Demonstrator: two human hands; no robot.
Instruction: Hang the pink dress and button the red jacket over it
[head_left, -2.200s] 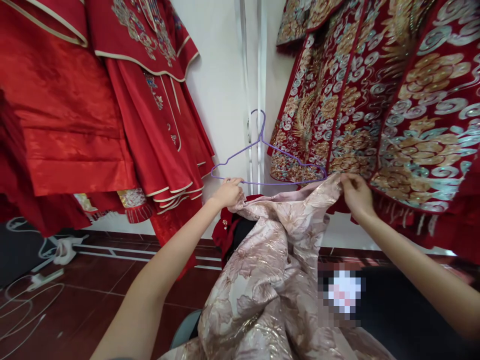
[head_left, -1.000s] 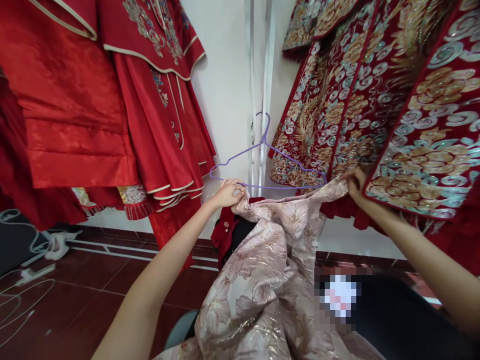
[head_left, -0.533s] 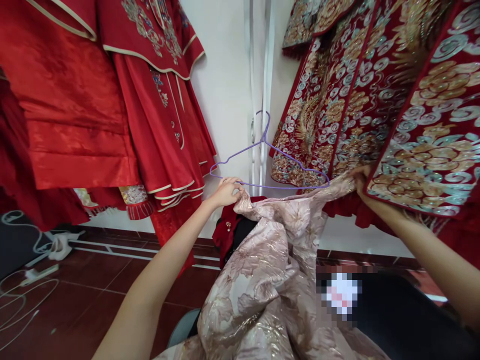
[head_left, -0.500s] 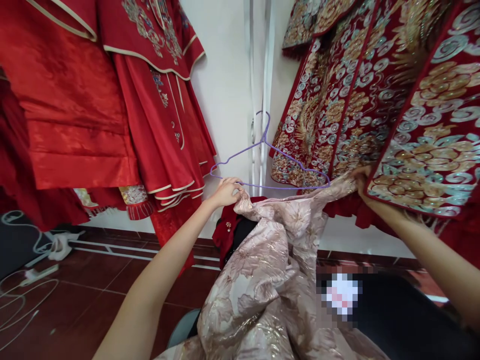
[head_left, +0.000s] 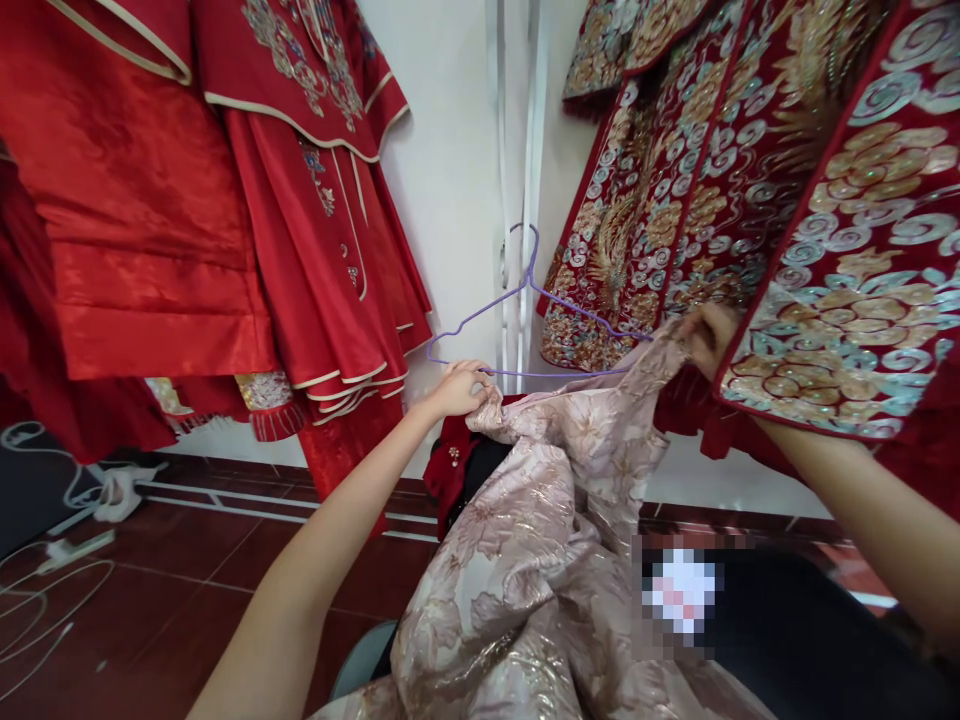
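A pale pink brocade garment [head_left: 540, 520] with a gold floral weave rises from my lap toward a thin purple wire hanger [head_left: 525, 300]. My left hand [head_left: 457, 388] is closed on the hanger's bottom bar near its left end, together with a fold of the pink cloth. My right hand [head_left: 705, 338] pinches the garment's other top corner and holds it over the hanger's right shoulder. That hand is partly hidden behind the hem of a hanging embroidered robe [head_left: 787, 220].
Plain red satin garments [head_left: 225, 200] hang at the left, heavily embroidered red and gold ones at the right. A white wall with vertical rails [head_left: 517, 150] lies between them. A dark red tiled floor [head_left: 150, 580] holds white cables [head_left: 45, 570] at the far left.
My right hand has lifted the pink garment's corner higher, up over the hanger's right end, and slipped further behind the embroidered hem. My left hand has kept its grip in place.
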